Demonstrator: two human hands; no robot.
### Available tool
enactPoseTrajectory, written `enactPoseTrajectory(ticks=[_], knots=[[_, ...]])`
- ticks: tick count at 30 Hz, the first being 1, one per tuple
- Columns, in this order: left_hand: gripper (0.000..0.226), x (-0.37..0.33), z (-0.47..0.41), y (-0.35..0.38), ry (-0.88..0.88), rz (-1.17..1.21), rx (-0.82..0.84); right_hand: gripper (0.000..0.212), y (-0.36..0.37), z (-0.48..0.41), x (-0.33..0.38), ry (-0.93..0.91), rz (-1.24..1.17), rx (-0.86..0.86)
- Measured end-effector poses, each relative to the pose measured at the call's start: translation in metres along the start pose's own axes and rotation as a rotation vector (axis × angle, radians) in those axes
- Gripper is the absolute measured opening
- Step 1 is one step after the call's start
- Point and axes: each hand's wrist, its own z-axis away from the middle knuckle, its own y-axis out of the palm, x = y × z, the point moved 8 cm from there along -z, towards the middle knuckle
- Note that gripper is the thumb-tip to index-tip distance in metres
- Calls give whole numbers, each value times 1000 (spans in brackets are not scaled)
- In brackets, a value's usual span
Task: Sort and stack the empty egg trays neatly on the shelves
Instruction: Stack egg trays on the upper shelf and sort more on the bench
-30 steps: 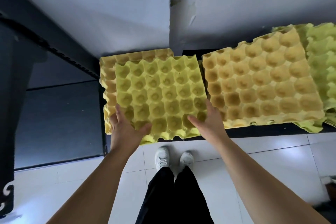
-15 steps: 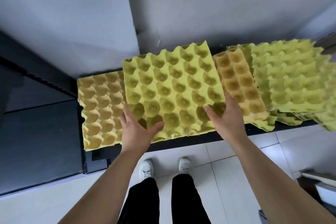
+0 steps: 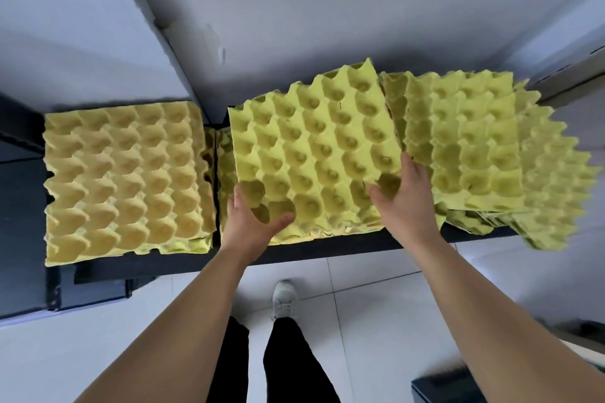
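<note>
Mid-frame, green egg tray [image 3: 314,154] held over shelf [image 3: 327,253]; left hand [image 3: 252,222] and right hand [image 3: 406,203], each grip clasping a near corner. Yellow stack [image 3: 124,180] at frame left.

Shelf [image 3: 327,255]: runs left to right, with the wall [image 3: 327,10] behind it and the floor [image 3: 376,304] on its near side, lower down.
Left stack [image 3: 124,180]: left end of shelf.
Middle stack [image 3: 224,167]: just right of left stack, mostly under held tray.
Held tray [image 3: 314,154]: over middle stack, tilted.
Right stack [image 3: 465,141]: just right of held tray.
Far-right pile [image 3: 556,190]: right end, overhanging the shelf's near edge.
Left hand [image 3: 252,222]: held tray's near-left corner, thumb on top.
Right hand [image 3: 406,199]: near-right corner, thumb on top.
Shoe [image 3: 284,299]: on floor, near side of shelf.
</note>
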Motion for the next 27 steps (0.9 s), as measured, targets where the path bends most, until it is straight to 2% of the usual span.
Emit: enactPoseTrajectory(ticks=[8, 12, 17, 22, 27], knots=[[134, -26, 44, -44, 66, 81, -174, 88, -28, 11, 28, -66, -50, -3], [138, -46, 87, -94, 124, 102, -273, 90, -63, 29, 78, -176, -97, -3], [139, -72, 156, -171, 230, 145, -470, 88, -117, 60, 150, -333, -147, -90], [129, -92, 237, -244, 361, 223, -666, 86, -170, 107, 218, -476, -287, -191], [126, -104, 320, -314, 492, 205, -851, 81, -213, 161, 281, -604, -418, -275]])
